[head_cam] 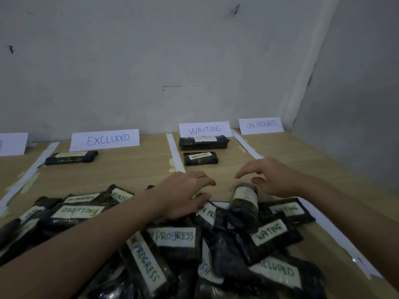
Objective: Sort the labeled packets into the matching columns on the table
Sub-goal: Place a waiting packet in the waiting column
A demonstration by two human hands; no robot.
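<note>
Nearest me, beneath both forearms, lies the unsorted pile of dark packets (194, 255), overlapping at all angles, their labels reading ON PROGRESS, WAITING, EXCLUDED and part of FINISH. My left hand (183, 195) reaches over its far edge, fingers loosely spread and bent downward; the fingertips appear to touch the packets beneath, but I cannot tell whether they grip one. My right hand (274, 180) hovers with fingers spread and curved like a claw, holding nothing. Just below its fingertips one packet (246, 199) stands tilted on end against the pile, its label too faint to read.

Risk one — that tilted packet sits loosely; a careless grasp would probably topple it or drag its neighbours across the table (140, 169). Risk two — misreading: several labels face away from me or upside down, and the light is dim, so a packet could land in the wrong column.

Beyond my fingertips two packets lie in the column under the WAITING card (205, 128), the nearer one (200, 158) plainly marked WAITING. Right of that stands the ON PROGRESS card (261, 125); left, the EXCLUDED card (105, 140) with one packet (71, 157) below it. White paper strips (176, 153) divide the columns — a packet straddling one would leave its place ambiguous.
</note>
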